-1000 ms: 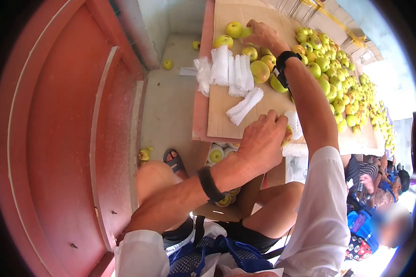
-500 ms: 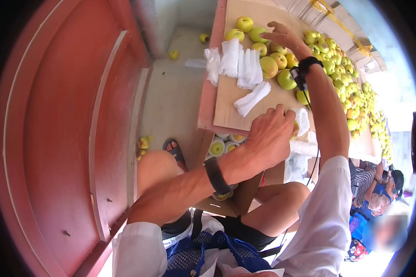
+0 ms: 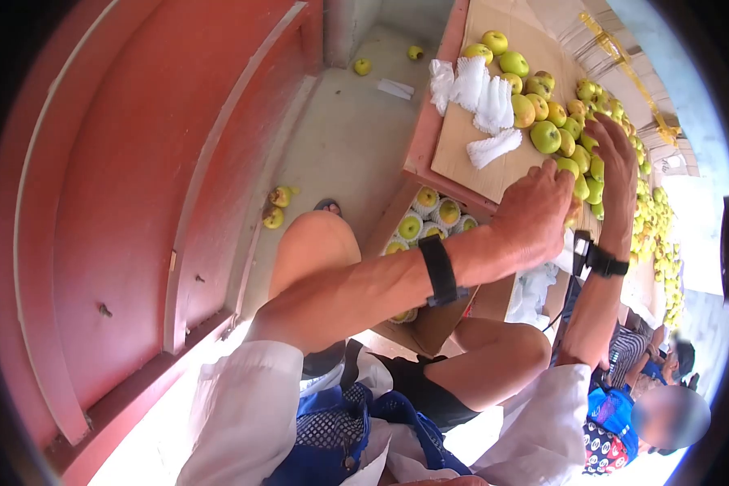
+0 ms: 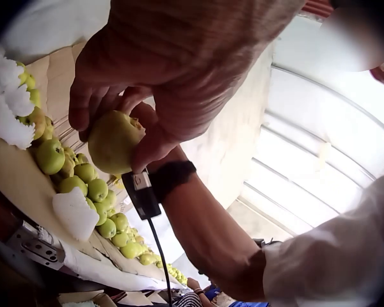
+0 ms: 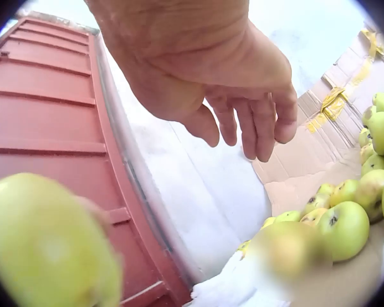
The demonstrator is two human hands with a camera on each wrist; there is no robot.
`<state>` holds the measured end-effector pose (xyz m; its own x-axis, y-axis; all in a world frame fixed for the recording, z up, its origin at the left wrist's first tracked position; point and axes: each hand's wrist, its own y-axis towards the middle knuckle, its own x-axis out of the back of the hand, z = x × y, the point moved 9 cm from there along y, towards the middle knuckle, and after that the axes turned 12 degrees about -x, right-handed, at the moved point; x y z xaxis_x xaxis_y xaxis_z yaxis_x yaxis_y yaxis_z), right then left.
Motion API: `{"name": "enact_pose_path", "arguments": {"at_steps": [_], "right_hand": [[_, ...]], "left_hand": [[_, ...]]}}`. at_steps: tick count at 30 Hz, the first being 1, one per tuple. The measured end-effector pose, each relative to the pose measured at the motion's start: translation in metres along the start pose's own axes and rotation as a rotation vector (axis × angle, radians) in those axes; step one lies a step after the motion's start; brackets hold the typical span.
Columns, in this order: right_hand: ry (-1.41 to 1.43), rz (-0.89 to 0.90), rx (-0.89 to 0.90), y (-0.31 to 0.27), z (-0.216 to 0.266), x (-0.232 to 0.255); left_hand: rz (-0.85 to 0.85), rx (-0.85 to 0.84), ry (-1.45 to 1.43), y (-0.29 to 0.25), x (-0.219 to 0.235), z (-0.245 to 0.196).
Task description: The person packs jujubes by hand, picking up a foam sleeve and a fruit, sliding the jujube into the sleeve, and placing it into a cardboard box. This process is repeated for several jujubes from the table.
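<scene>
My left hand (image 3: pixel 535 206) grips a yellow-green apple (image 4: pixel 112 142) between thumb and fingers, above the near edge of the cardboard-covered table. In the head view that apple is mostly hidden behind the hand. My right hand (image 3: pixel 616 150) hovers just beyond it, over the apples, with fingers loosely bent and nothing in them, as the right wrist view (image 5: pixel 243 96) shows. Several loose apples (image 3: pixel 546 137) lie on the cardboard (image 3: pixel 462 154) beside a row of white foam net sleeves (image 3: pixel 494 105). A single sleeve (image 3: pixel 494 148) lies nearer to me.
A large heap of apples (image 3: pixel 644 235) spreads along the table's right side. Below the near edge stands an open box (image 3: pixel 381 223) of apples in foam nets. A red door (image 3: pixel 130 219) is on the left, with a few apples (image 3: pixel 273 216) on the floor. People (image 3: pixel 624 421) sit at lower right.
My right hand let go of a green apple among the loose ones at the table's far end, then came back towards my left hand. The left hand kept its apple. The head view has turned.
</scene>
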<state>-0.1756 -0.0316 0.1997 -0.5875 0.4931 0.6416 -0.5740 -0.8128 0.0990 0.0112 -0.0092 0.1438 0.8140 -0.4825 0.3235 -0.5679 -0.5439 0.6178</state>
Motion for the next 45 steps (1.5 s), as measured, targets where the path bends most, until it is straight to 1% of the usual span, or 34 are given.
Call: {"name": "enact_pose_path", "arguments": {"at_steps": [1, 2, 3, 4, 6, 8, 9, 12, 15, 18, 19, 22, 23, 26, 27, 29, 30, 33, 36, 38, 39, 42, 43, 45], "right_hand": [[0.086, -0.003, -0.015, -0.016, -0.009, 0.003], [0.171, -0.015, -0.035, -0.030, -0.017, 0.010], [0.179, -0.076, -0.067, -0.051, -0.014, 0.012], [0.189, -0.054, -0.087, -0.067, -0.016, 0.011], [0.265, -0.044, -0.138, -0.092, -0.023, 0.008], [0.481, 0.024, -0.196, -0.113, -0.031, -0.001], [0.531, 0.036, -0.192, -0.120, -0.030, -0.005], [0.690, 0.077, -0.188, -0.131, -0.033, -0.022], [0.794, 0.080, -0.178, -0.138, -0.033, -0.030], [0.817, 0.109, -0.172, -0.139, -0.037, -0.030], [0.827, 0.110, -0.157, -0.137, -0.041, -0.030], [0.781, 0.042, -0.186, -0.138, -0.056, -0.023], [0.848, 0.036, -0.172, -0.139, -0.056, -0.020], [0.997, 0.110, -0.103, -0.146, -0.046, -0.006], [1.015, 0.133, -0.089, -0.146, -0.047, -0.004], [1.052, 0.187, -0.071, -0.145, -0.051, -0.002], [1.061, 0.182, -0.073, -0.146, -0.053, -0.001], [1.038, 0.140, -0.072, -0.147, -0.056, 0.003], [0.923, 0.072, -0.073, -0.149, -0.050, 0.005], [0.845, 0.059, -0.083, -0.147, -0.047, 0.005], [0.850, 0.042, -0.077, -0.142, -0.053, 0.008], [0.857, -0.130, -0.076, -0.131, -0.071, 0.036], [0.815, -0.194, -0.099, -0.132, -0.076, 0.047], [0.631, -0.222, -0.183, -0.119, -0.107, 0.053]], "left_hand": [[-0.068, -0.023, -0.022, 0.000, 0.006, -0.003], [-0.094, -0.036, -0.089, 0.000, 0.008, 0.000], [-0.090, -0.033, -0.150, 0.002, 0.010, 0.004], [-0.080, -0.034, -0.225, 0.005, 0.009, 0.008], [-0.157, -0.077, -0.311, 0.012, 0.014, 0.013], [-0.105, -0.076, -0.376, 0.017, 0.015, 0.013], [-0.117, -0.099, -0.343, 0.018, 0.017, 0.011], [-0.050, -0.051, -0.328, 0.017, 0.015, 0.012], [-0.068, -0.209, -0.119, 0.019, 0.022, 0.001], [-0.079, -0.257, -0.115, 0.018, 0.017, 0.001], [-0.036, -0.237, -0.069, 0.018, 0.013, 0.002], [0.051, -0.078, -0.257, 0.019, 0.002, 0.009], [0.130, 0.031, -0.428, 0.017, -0.005, 0.012], [0.152, 0.198, -1.014, 0.015, -0.017, 0.014], [0.168, 0.244, -1.135, 0.013, -0.020, 0.012], [0.169, 0.342, -1.349, 0.010, -0.024, 0.013], [0.166, 0.395, -1.456, 0.008, -0.025, 0.012], [0.222, 0.456, -1.570, 0.005, -0.030, 0.006], [0.223, 0.372, -1.453, 0.007, -0.032, 0.009], [0.220, 0.271, -1.248, 0.012, -0.033, 0.013], [0.219, 0.220, -1.148, 0.016, -0.033, 0.013], [0.112, 0.184, -1.038, 0.031, -0.022, 0.020], [0.101, 0.160, -1.109, 0.039, -0.019, 0.024], [0.065, 0.198, -1.190, 0.045, -0.012, 0.030]]}}
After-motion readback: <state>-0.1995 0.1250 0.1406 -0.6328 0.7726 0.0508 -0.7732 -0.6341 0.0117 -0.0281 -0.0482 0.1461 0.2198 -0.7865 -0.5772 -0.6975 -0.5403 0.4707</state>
